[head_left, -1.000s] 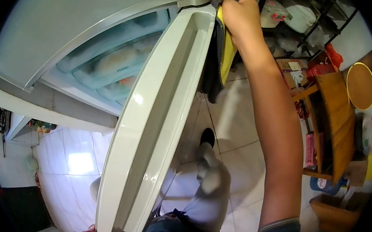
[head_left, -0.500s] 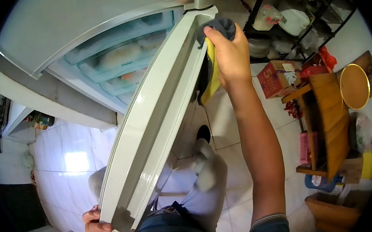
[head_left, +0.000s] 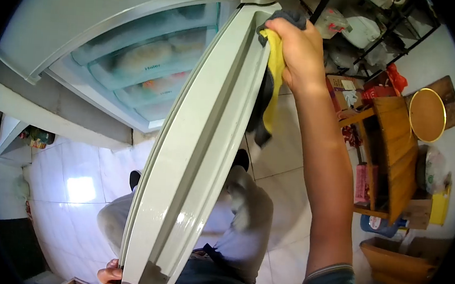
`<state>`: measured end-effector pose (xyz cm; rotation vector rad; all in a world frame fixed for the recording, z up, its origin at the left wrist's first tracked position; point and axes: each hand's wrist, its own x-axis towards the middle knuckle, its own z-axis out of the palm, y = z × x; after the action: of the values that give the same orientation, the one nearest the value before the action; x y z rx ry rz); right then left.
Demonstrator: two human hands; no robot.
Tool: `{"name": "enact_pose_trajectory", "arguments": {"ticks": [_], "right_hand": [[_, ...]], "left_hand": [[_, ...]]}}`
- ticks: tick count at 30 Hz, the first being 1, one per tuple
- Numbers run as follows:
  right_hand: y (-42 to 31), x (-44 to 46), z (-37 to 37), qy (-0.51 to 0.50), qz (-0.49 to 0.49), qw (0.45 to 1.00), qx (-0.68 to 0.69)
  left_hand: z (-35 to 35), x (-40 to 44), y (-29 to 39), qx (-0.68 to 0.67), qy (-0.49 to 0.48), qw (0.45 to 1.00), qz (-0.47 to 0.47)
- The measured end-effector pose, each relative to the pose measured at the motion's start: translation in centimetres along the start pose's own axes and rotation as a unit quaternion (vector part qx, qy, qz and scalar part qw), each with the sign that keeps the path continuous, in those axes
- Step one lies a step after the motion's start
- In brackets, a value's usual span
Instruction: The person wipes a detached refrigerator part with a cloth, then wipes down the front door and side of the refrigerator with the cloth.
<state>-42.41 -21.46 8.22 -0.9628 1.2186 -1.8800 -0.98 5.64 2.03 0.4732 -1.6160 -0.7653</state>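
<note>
The pale freezer door (head_left: 178,133) stands open across the middle of the view, with a long recessed groove along its edge. My right hand (head_left: 299,52) is closed on a grey and yellow cleaning cloth (head_left: 276,66), pressed against the groove near the door's far, hinge-side corner. Part of the cloth hangs down beside the door. At the near end, the fingers of my left hand (head_left: 115,277) wrap round the door's left edge; the rest of that hand is hidden. Behind the door, the freezer compartment shows frosted clear drawers (head_left: 148,68) with food inside.
A black rack (head_left: 374,41) with containers stands at the upper right. Along the right wall are a red carton (head_left: 342,92), a wooden stool (head_left: 395,154) on its side, and a round yellow-rimmed board (head_left: 427,115). My legs (head_left: 248,217) are below the door, on white floor tiles (head_left: 285,146).
The door has shifted right in view, showing more of the freezer's lower side. My right hand and the cloth stay at the same corner, with more cloth hanging down. My left hand keeps its hold.
</note>
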Motion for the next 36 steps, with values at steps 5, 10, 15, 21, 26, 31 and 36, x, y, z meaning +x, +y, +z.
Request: {"name": "enact_pose_trajectory", "arguments": {"ticks": [5, 10, 15, 21, 26, 31, 36], "right_hand": [[-0.2, -1.0, 0.9, 0.031, 0.052, 0.994, 0.094], [-0.3, -2.7, 0.8, 0.035, 0.147, 0.983, 0.108], [-2.6, -11.3, 3.0, 0.074, 0.115, 0.988, 0.07], [-3.6, -20.5, 4.1, 0.032, 0.15, 0.987, 0.05], [-2.7, -16.6, 3.0, 0.006, 0.093, 0.996, 0.015], [-0.5, -6.0, 1.2, 0.047, 0.034, 0.997, 0.045], [0.7, -0.5, -0.7, 0.037, 0.061, 0.997, 0.031]], "left_hand": [[-0.8, -0.6, 1.3, 0.051, -0.014, 0.997, -0.049], [1.4, 3.2, 1.6, 0.134, -0.075, 0.986, 0.069], [2.7, 1.8, 2.3, 0.11, 0.054, 0.988, -0.099], [1.2, 2.2, 2.0, 0.129, 0.031, 0.987, -0.096], [2.7, 2.1, 1.9, 0.105, 0.064, 0.989, -0.083], [0.5, 0.5, 2.2, 0.122, 0.019, 0.987, -0.098], [-1.2, -0.4, 0.0, 0.045, 0.014, 0.999, -0.019]]}}
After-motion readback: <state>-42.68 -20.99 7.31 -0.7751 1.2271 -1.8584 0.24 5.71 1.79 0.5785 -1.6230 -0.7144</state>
